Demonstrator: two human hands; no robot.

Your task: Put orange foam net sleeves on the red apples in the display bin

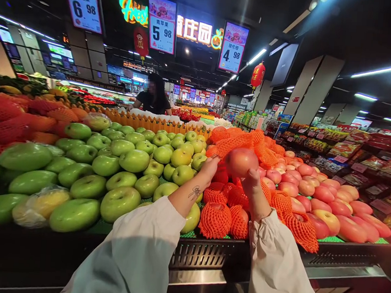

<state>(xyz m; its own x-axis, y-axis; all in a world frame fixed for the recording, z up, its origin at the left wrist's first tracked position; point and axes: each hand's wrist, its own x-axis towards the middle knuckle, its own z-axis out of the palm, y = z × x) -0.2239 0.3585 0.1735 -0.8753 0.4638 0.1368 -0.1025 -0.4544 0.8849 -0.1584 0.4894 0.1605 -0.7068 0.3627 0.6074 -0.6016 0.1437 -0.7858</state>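
Observation:
My right hand [252, 185] is closed around a red apple [242, 161], holding it up over the fruit display with the thumb along its near side. To its left, my left hand [210, 168] reaches in beside orange foam netting, a short gap from the apple. Its fingers are mostly turned away from view, so whether they grip the netting is unclear. Below both hands lie apples in orange foam net sleeves [215, 220]. Loose orange netting [237, 144] is heaped just behind the held apple.
Green apples [119, 203] fill the left of the display, and bare red apples [325, 194] the right. A black slotted edge [198, 254] runs along the front. Beyond a low orange fence [144, 120] is another person [154, 97]. Price signs [161, 25] hang overhead; packaged-goods shelves [344, 151] stand right.

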